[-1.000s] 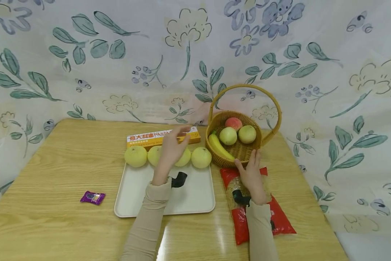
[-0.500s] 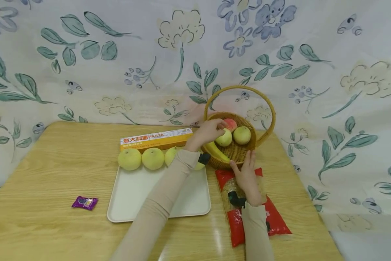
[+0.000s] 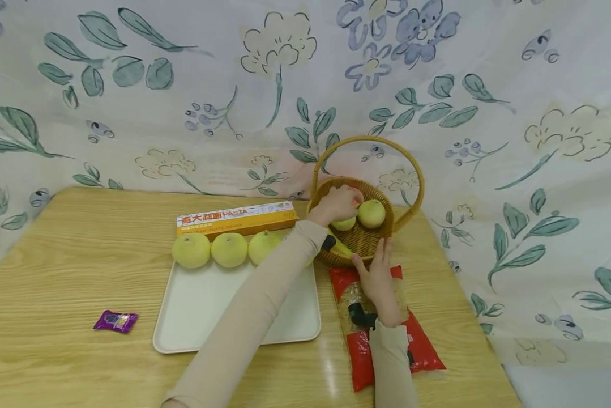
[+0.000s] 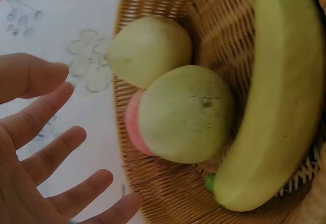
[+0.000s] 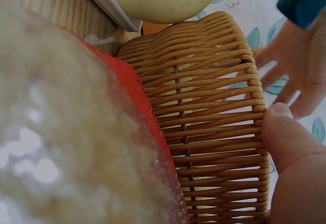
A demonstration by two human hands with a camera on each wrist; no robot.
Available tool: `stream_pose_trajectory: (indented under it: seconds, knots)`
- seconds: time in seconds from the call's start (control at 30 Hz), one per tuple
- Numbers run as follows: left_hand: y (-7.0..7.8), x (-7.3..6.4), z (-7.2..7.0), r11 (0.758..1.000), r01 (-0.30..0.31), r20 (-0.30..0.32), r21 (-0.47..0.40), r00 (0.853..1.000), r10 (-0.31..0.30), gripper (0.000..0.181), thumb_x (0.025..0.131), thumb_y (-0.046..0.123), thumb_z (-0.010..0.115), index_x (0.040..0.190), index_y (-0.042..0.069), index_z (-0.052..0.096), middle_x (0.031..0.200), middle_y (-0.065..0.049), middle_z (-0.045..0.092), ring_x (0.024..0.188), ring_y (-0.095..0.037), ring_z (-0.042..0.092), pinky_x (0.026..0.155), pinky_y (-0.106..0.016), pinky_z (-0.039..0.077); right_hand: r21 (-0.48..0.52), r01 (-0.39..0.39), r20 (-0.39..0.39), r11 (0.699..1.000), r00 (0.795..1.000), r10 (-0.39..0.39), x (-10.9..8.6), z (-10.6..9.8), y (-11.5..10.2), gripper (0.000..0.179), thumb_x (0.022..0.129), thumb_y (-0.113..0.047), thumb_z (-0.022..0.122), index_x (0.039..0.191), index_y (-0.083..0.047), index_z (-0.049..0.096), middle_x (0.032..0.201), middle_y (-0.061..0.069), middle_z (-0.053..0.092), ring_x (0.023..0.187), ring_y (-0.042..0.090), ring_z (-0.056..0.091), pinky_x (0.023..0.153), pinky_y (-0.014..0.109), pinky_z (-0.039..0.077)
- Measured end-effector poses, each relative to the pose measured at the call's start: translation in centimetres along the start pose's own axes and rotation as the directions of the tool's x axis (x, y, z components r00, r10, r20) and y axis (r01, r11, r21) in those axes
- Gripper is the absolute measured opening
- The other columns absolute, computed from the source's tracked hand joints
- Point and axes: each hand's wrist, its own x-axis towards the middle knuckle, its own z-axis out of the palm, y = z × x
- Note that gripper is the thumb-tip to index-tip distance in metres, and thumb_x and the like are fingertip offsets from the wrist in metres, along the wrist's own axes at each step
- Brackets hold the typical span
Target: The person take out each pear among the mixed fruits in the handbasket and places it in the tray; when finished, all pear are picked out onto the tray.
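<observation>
A wicker basket (image 3: pixel 330 258) with a tall handle holds a banana (image 4: pixel 275 96), a red-pink fruit (image 4: pixel 133 122) and two pale green round fruits, one of them (image 4: pixel 186 112) in front of the red-pink one. My left hand (image 3: pixel 338 204) hovers over the basket, overlapping the red-pink fruit in the head view. Its fingers are spread and lightly bent, with nothing between them in the left wrist view. At the basket's near rim, my right hand (image 3: pixel 379 283) rests with straight fingers, and its thumb (image 5: pixel 288 132) touches the woven edge.
Left of the basket, several yellow-green round fruits (image 3: pixel 229 249) line the back of a white tray (image 3: pixel 193 334). Behind them lies a pasta box (image 3: pixel 236 218). A red bag (image 3: pixel 358 357) with a clear window lies under the right forearm. A purple wrapped candy (image 3: pixel 116 321) sits far left.
My left hand has moved right, from above the tray and pasta box to over the basket's fruit. The right hand stays at the basket rim, and the head view has shifted slightly.
</observation>
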Motion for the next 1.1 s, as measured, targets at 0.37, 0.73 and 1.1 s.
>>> stream_pose_trajectory:
  seconds: [0.37, 0.73, 1.1]
  knots:
    - [-1.3, 0.7, 2.2, 0.998, 0.021, 0.085, -0.067, 0.996, -0.015, 0.036, 0.092, 0.023, 0.063, 0.127, 0.014, 0.064, 0.147, -0.003, 0.049, 0.139, -0.044, 0.03, 0.111, -0.053, 0.034, 0.013, -0.008, 0.004, 1.0, 1.0, 0.008, -0.2, 0.3, 0.0, 0.088, 0.1, -0.045, 0.046, 0.153, 0.005, -0.003, 0.16, 0.025, -0.015, 0.148, 0.046, 0.002, 0.114, 0.06, 0.023]
    - [-1.4, 1.7, 2.0, 0.996, 0.002, 0.154, -0.09, 0.988, 0.012, 0.043, 0.088, 0.016, 0.061, 0.13, 0.008, 0.061, 0.137, -0.005, 0.057, 0.125, -0.023, 0.052, 0.108, -0.038, 0.04, 0.005, 0.009, -0.04, 1.0, 0.999, -0.008, 0.1, -0.2, 0.3, 0.086, 0.1, -0.042, 0.048, 0.152, 0.007, 0.001, 0.16, 0.026, -0.012, 0.147, 0.046, 0.005, 0.113, 0.061, 0.025]
    - [-1.0, 1.7, 1.2, 0.994, 0.108, 0.311, 0.015, 0.944, -0.107, 0.064, 0.086, 0.019, 0.069, 0.145, 0.024, 0.046, 0.157, -0.012, 0.024, 0.137, -0.03, 0.036, 0.105, -0.046, 0.041, 0.013, 0.006, -0.027, 1.0, 1.0, -0.006, -0.1, -0.2, 0.2, 0.087, 0.099, -0.043, 0.048, 0.153, 0.005, 0.0, 0.16, 0.025, -0.012, 0.148, 0.045, 0.001, 0.113, 0.062, 0.024]
